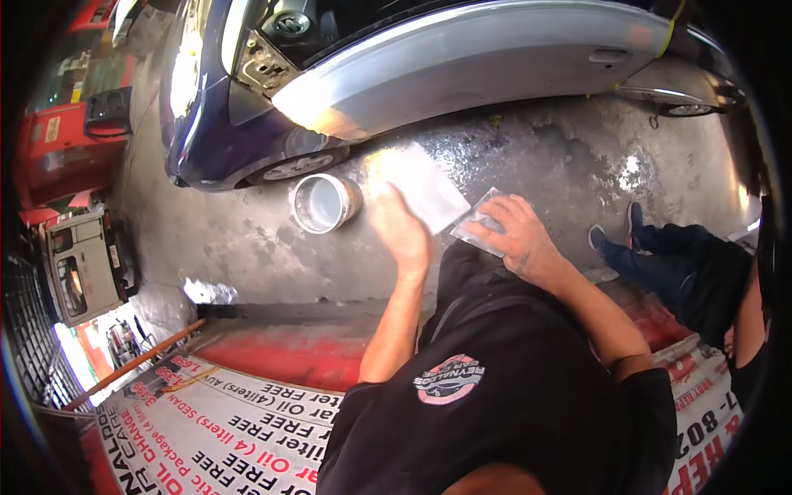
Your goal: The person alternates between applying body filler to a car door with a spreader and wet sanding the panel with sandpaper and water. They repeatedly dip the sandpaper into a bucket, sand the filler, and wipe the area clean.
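My left hand is closed on the edge of a white paper sheet, which is brightly lit and slightly blurred. Close beside it, my right hand grips a small grey, shiny-edged sheet, with the fingers bent over its top. A corner of the white sheet comes right up to the grey one. To the left of my left hand, a round bucket holds pale, greyish liquid. In front of both hands stands a car with a dull grey, unpainted-looking door.
The dark blue front fender and wheel sit behind the bucket. Wet patches mark the concrete floor. A person in dark trousers is at right. A printed banner lies behind me, and a red vehicle stands far left.
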`<action>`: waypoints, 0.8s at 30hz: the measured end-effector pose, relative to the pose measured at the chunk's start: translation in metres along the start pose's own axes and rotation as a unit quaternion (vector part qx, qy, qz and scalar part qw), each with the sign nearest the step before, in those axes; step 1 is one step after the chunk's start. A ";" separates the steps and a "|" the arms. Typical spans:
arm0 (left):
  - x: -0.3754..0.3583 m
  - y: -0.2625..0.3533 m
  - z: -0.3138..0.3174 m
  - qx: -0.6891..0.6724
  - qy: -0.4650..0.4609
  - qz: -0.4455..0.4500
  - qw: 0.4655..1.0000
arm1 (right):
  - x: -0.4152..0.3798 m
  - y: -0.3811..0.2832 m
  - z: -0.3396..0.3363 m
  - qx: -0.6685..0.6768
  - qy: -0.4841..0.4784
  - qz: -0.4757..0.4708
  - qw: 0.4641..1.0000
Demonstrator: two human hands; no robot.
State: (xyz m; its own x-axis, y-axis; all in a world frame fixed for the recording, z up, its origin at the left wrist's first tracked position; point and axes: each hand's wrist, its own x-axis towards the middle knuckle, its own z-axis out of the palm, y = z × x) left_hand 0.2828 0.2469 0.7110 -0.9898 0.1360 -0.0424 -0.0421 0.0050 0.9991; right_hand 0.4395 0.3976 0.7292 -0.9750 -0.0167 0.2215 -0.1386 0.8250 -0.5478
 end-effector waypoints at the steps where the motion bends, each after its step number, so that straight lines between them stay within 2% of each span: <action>1: 0.010 0.017 0.002 -0.039 0.025 0.022 0.999 | -0.002 0.006 0.001 -0.001 -0.004 -0.003 1.000; 2: 0.018 0.028 -0.001 -0.076 0.052 0.044 0.995 | -0.004 0.012 0.002 0.056 -0.012 0.020 0.998; 3: 0.024 0.030 -0.015 -0.097 0.004 0.047 0.994 | -0.001 0.019 0.003 0.114 -0.023 0.037 0.993; 4: 0.025 0.020 -0.019 -0.093 0.019 0.049 0.994 | 0.014 0.023 -0.006 0.120 -0.032 0.026 0.992; 6: 0.025 0.001 -0.027 -0.024 -0.019 -0.072 0.997 | 0.045 0.022 -0.027 0.235 0.077 -0.045 0.968; 7: 0.016 -0.003 -0.013 -0.136 0.004 -0.119 0.984 | 0.058 0.015 -0.040 0.254 0.052 -0.074 0.963; 8: 0.010 -0.005 -0.007 -0.200 -0.009 -0.234 0.951 | 0.062 0.017 -0.036 0.263 0.058 -0.073 0.960; 10: -0.002 0.001 0.003 -0.325 -0.055 -0.321 0.888 | 0.068 0.026 -0.029 0.174 -0.011 -0.141 0.975; 11: -0.001 0.005 0.007 -0.321 -0.060 -0.329 0.886 | 0.070 0.029 -0.028 0.197 0.009 -0.122 0.973; 12: -0.002 0.010 0.011 -0.309 -0.048 -0.308 0.899 | 0.069 0.034 -0.026 0.199 0.006 -0.114 0.973; 14: 0.005 0.009 0.008 -0.294 -0.034 -0.291 0.910 | 0.065 0.046 -0.014 0.206 -0.025 -0.007 0.978; 16: 0.023 0.003 -0.002 -0.285 -0.028 -0.246 0.926 | 0.046 0.074 0.017 0.180 -0.011 0.012 0.983; 17: 0.034 0.013 -0.004 -0.258 -0.043 -0.198 0.945 | 0.032 0.085 0.037 0.174 -0.051 0.050 0.982; 18: 0.044 0.009 -0.015 -0.255 -0.043 -0.207 0.943 | 0.035 0.081 0.044 0.168 -0.095 0.083 0.978; 20: 0.070 -0.008 -0.032 -0.161 -0.091 -0.141 0.973 | 0.050 0.081 0.058 0.167 -0.079 0.118 0.976; 22: 0.088 -0.029 -0.046 -0.131 -0.092 -0.147 0.976 | 0.084 0.071 0.062 0.074 -0.003 0.140 0.987; 23: 0.095 -0.040 -0.058 -0.020 -0.123 -0.139 0.983 | 0.101 0.061 0.069 0.073 -0.001 0.155 0.985; 24: 0.106 -0.052 -0.068 0.087 -0.153 -0.121 0.977 | 0.121 0.052 0.077 0.053 -0.010 0.110 0.992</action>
State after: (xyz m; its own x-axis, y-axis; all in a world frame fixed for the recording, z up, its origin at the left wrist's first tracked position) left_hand 0.1709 0.1940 0.6547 -0.8653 0.4000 -0.3022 -0.2200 0.2386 0.9459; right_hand 0.3009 0.3953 0.6650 -0.9869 0.1448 0.0707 0.0618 0.7455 -0.6636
